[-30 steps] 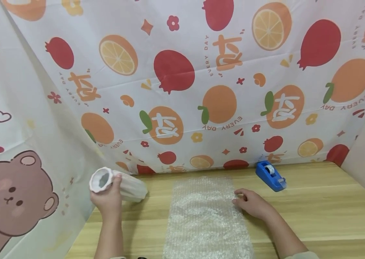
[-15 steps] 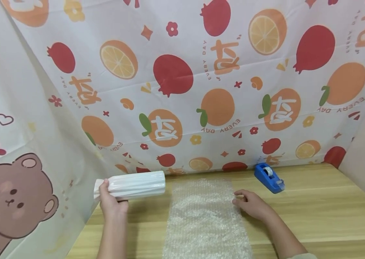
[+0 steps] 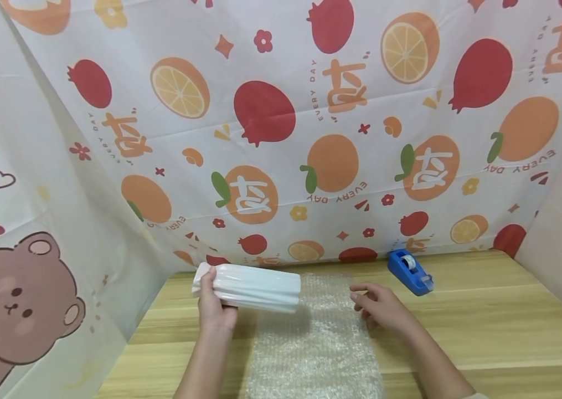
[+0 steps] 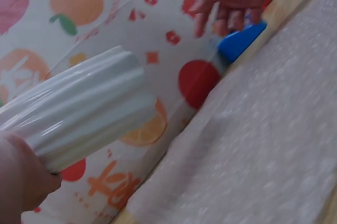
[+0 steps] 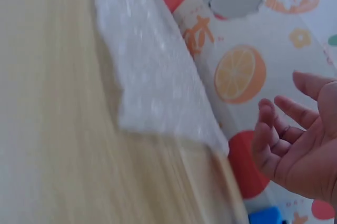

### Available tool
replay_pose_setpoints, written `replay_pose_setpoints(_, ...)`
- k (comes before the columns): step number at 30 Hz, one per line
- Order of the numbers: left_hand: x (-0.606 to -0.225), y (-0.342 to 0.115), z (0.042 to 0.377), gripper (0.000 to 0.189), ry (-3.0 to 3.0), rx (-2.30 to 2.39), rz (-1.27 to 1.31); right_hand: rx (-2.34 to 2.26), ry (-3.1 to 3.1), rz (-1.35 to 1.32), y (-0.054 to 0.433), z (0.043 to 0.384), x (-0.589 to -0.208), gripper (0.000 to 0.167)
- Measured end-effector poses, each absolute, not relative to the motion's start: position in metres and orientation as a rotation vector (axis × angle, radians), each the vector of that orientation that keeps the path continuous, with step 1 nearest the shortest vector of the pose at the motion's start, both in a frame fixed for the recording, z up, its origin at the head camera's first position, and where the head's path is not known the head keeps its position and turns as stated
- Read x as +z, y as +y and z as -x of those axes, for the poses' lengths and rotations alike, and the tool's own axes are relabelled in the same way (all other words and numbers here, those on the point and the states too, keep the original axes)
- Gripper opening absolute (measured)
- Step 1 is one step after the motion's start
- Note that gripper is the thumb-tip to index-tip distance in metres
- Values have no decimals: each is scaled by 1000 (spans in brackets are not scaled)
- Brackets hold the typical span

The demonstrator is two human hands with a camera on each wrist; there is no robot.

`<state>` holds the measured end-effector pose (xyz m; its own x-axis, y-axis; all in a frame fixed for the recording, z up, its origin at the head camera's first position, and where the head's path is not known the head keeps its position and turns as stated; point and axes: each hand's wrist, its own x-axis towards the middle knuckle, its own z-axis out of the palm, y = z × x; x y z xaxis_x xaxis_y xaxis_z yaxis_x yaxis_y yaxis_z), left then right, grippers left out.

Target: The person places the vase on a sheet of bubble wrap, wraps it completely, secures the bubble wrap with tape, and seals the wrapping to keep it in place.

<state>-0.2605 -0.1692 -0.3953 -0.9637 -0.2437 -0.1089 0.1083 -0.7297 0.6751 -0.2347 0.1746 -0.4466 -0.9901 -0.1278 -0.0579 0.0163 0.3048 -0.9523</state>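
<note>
While left hand (image 3: pixel 217 310) grips vase (image 3: pixel 261 288): apparently positioning it
Right hand (image 3: pixel 382 307): relaxed, empty, vase's 3 o'clock
Bubble wrap (image 3: pixel 318 352): next, probably lower vase

My left grip (image 3: pixel 217 313) and right grip (image 3: pixel 380 306) bare, forearms (image 3: pixel 204 360) too, with a sliver of pale sleeve (image 3: pixel 476 396) at right.

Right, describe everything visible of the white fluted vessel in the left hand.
The white vessel is long, roughly cylindrical and glossy, with wavy lengthwise ribs; it looks like ceramic. The right wrist view shows its free end as a flat, greyish face with a scalloped edge. It is held on its side, tilted slightly, free end lower, raised clear of the bubble wrap. The left hand grips it near the other end.
</note>
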Motion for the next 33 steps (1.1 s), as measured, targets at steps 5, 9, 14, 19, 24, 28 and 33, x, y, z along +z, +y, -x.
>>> replay_pose_setpoints(5, -395, -150, 251, 32, -1121, -2770, -210, -1928, 2194, 191, 160, 224, -436, 63)
replay_pose_setpoints(9, -392, -137, 245, 34, -1147, -2787, -156, -2022, 2047, 299, 151, 217, -431, 67)
replay_pose_setpoints(14, -389, -125, 239, 36, -1186, -2841, -98, -2105, 1866, 373, 142, 212, -426, 65)
replay_pose_setpoints(19, -387, -115, 232, 38, -1197, -2898, -50, -2160, 1675, 454, 134, 206, -421, 62)
replay_pose_setpoints(24, -388, -107, 228, 40, -1191, -2924, -51, -2179, 1540, 433, 126, 203, -421, 64)
replay_pose_setpoints(28, -391, -106, 227, 41, -1191, -2914, -51, -2212, 1407, 381, 122, 200, -426, 64)
replay_pose_setpoints(33, -393, -104, 226, 44, -1177, -2902, -51, -2250, 1321, 317, 118, 196, -429, 62)
